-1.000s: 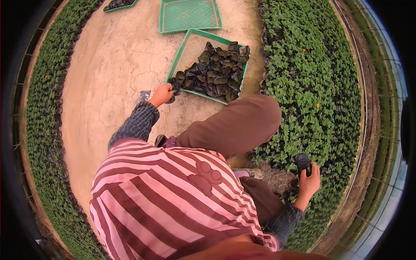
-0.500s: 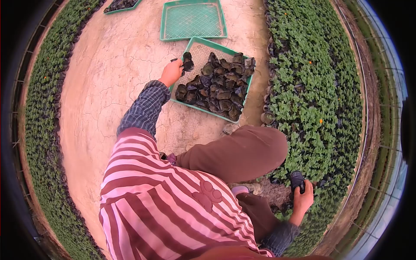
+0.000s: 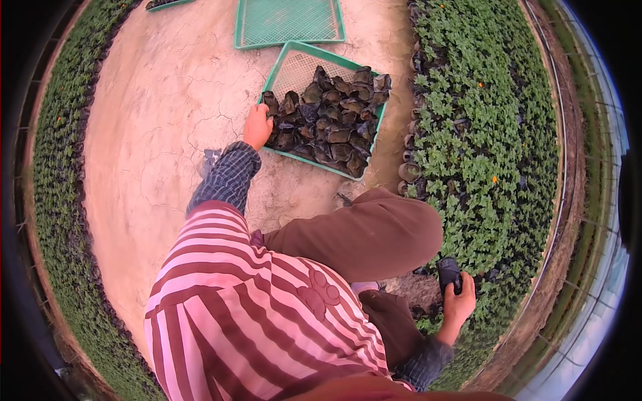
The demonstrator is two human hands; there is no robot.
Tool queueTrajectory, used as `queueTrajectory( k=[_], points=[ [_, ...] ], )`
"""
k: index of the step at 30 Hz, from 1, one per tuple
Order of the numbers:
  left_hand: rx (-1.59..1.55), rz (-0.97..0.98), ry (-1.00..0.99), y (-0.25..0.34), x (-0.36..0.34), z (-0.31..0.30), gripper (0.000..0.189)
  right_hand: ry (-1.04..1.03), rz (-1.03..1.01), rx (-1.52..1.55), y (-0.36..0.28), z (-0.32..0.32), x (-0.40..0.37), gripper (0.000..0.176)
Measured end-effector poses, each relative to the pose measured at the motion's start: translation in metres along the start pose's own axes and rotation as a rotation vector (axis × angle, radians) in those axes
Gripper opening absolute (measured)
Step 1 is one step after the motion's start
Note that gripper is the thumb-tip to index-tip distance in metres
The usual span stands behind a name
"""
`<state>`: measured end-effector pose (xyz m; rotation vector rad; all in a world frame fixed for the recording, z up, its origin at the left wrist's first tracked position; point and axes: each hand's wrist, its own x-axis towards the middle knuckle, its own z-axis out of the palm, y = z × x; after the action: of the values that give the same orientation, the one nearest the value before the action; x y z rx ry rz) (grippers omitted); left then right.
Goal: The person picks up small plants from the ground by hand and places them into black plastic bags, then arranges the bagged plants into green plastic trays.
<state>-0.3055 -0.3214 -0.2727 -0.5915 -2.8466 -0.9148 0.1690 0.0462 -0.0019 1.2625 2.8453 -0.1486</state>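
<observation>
My left hand is at the left edge of a green-rimmed tray, its fingers closed around a dark potted clump beside the others. Many black, soil-filled pots lie packed in the tray, leaving its mesh upper left corner bare. At the lower right, my right hand grips a small black pot at the border of the leafy green plants.
An empty green mesh tray lies above the filled one. Part of another tray shows at the top left. Green plant beds run along both sides of the cracked dirt path. My bent knee is between the hands.
My left hand has lowered its dark pot from above the tray's bare mesh to the left edge, among the other pots. My right hand still holds its pot, slightly shifted left.
</observation>
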Motion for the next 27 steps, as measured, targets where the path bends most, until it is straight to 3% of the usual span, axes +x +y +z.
queueTrajectory(
  k=[2, 4, 6, 8, 10, 12, 14, 16, 18, 21, 23, 24, 27],
  points=[
    [-0.010, -0.346, -0.031, -0.012, -0.010, 0.000, 0.030, 0.011, -0.028, -0.010, 0.003, 0.002, 0.002, 0.042],
    [0.009, -0.343, -0.080, -0.019, -0.019, 0.000, 0.030, 0.032, -0.056, -0.017, 0.001, 0.003, 0.004, 0.040],
    [0.095, -0.270, -0.293, -0.020, -0.026, 0.002, 0.032, 0.015, -0.053, -0.004, -0.003, 0.000, 0.006, 0.040],
    [0.098, -0.219, -0.298, -0.021, -0.027, -0.001, 0.036, 0.008, -0.039, 0.005, -0.007, -0.003, 0.010, 0.040],
    [0.218, -0.294, -0.493, -0.030, -0.011, 0.008, 0.039, 0.033, -0.068, -0.021, -0.009, -0.005, 0.010, 0.039],
    [0.369, -0.214, -0.464, -0.031, 0.004, 0.018, 0.037, 0.042, -0.044, -0.035, -0.016, -0.013, 0.013, 0.039],
    [0.222, -0.062, -0.298, 0.034, 0.027, -0.008, 0.039, 0.065, -0.062, -0.011, -0.025, -0.024, 0.015, 0.041],
    [-0.146, 0.039, -0.349, 0.086, 0.058, -0.007, 0.040, 0.147, -0.091, -0.005, -0.025, -0.024, 0.016, 0.040],
    [-0.597, 0.153, -0.503, 0.176, 0.067, -0.024, 0.037, 0.234, -0.135, 0.016, -0.027, -0.025, 0.020, 0.038],
    [-0.892, 0.263, -1.053, 0.310, 0.056, -0.054, 0.040, 0.227, -0.104, 0.112, -0.038, -0.033, 0.025, 0.037],
    [-0.810, 0.391, -1.357, 0.380, 0.039, -0.053, 0.049, 0.242, -0.134, 0.145, -0.051, -0.042, 0.032, 0.038],
    [-0.804, 0.483, -1.454, 0.402, 0.028, -0.041, 0.060, 0.351, -0.215, 0.177, -0.053, -0.037, 0.036, 0.034],
    [-0.782, 0.599, -1.591, 0.446, 0.005, -0.011, 0.080, 0.329, -0.205, 0.236, -0.069, -0.045, 0.039, 0.034]
  ],
)
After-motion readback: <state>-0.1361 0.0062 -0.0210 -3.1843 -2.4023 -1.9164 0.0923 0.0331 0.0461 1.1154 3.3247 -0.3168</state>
